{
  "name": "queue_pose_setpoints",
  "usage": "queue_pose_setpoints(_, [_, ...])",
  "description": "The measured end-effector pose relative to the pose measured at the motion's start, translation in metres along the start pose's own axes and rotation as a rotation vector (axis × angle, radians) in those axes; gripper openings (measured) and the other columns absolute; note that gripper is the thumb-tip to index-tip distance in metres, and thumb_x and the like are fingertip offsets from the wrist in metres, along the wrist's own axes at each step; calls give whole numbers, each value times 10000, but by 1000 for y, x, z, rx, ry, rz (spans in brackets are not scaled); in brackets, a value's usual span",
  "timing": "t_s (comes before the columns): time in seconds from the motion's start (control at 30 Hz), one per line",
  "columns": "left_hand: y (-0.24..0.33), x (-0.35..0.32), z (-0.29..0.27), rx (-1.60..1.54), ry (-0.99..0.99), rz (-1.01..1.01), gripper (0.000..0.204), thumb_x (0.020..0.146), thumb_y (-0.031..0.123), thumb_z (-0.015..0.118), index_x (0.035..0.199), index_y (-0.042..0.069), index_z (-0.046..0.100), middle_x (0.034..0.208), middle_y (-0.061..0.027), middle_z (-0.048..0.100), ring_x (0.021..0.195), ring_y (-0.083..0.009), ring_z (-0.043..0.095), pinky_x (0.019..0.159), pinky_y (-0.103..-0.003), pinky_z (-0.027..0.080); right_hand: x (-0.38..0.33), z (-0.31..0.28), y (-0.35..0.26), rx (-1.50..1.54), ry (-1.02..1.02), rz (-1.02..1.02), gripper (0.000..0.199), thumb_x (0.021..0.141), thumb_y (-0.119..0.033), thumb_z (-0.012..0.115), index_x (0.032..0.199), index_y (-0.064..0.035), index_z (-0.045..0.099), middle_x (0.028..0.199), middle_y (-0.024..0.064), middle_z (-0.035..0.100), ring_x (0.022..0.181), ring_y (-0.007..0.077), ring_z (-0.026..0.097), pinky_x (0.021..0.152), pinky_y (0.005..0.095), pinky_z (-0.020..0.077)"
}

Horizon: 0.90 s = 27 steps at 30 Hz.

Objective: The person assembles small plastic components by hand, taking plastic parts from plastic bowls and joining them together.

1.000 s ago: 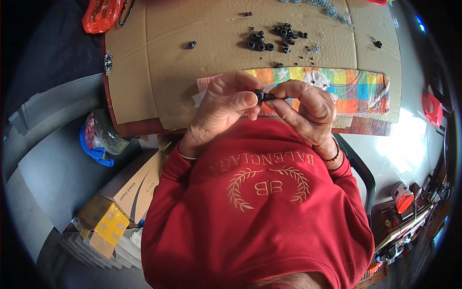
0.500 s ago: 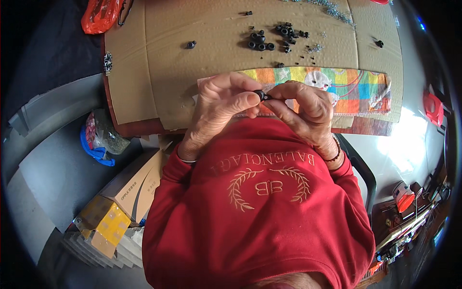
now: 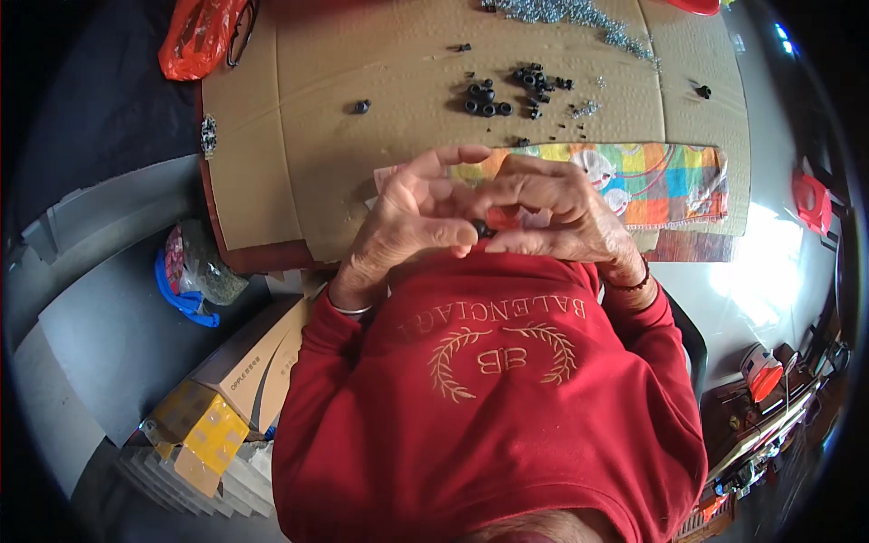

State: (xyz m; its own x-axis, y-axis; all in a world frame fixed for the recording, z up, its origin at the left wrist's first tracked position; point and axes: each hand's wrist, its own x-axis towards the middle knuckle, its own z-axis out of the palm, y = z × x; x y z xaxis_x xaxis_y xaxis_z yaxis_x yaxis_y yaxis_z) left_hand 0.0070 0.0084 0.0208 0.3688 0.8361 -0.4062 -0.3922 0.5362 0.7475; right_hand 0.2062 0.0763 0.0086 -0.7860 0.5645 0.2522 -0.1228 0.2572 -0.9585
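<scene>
We see the left hand (image 3: 391, 226), thumb pointing right, pinching a small black part (image 3: 483, 229) by the checked cloth's (image 3: 674, 185) near edge; the right hand (image 3: 572, 214) arches opposite; its grip we cannot tell.

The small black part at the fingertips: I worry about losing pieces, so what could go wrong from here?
The small black part is at the fingertips of the left hand, near the edge of the table; a slip might drop it. Another black piece lies by the far edge of the checked cloth; shifting the cloth could knock it away. Silver bits lie loose beside the black pile, so one nudge might mix them.
</scene>
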Motion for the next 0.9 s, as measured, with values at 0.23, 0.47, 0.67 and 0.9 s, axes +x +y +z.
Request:
queue_pose_setpoints(0.23, [0, -20, 1, -46, 45, -46, 644, 673, 21, 756, 1218, 7, 415, 878, -82, 605, 777, -133, 601, 679, -251, 505, 17, 3, -5, 60, -202, -182, 348, 702, -156, 748, 1002, -30, 626, 892, 113, 580, 830, 275, 572, 701, 359, 463])
queue_pose_setpoints(0.47, [11, -42, 3, -107, 64, -122, 576, 714, 2, 724, 1206, 12, 424, 880, -71, 612, 755, -126, 610, 698, -250, 513, 22, 26, -35, -74, -117, -134, 387, 684, -183, 762, 1001, -26, 604, 902, 138, 600, 811, 302, 603, 688, 388, 485])
queue_pose_setpoints(0.67, [3, -44, -3, -143, -54, -87, 600, 692, -39, 724, 1209, 1, 421, 826, -57, 620, 755, -121, 616, 681, -235, 517, 22, 28, -35, -76, -226, -225, 384, 673, -156, 766, 991, -28, 592, 878, 116, 593, 772, 280, 603, 637, 364, 492])
queue_pose_setpoints(0.9, [-8, -38, -11, -198, 15, -68, 637, 650, -32, 742, 1202, -20, 424, 804, -55, 611, 763, -126, 612, 687, -234, 504, 28, 36, -26, -81, -206, -194, 198, 728, -108, 701, 872, -68, 571, 853, 86, 576, 729, 277, 586, 587, 365, 477])
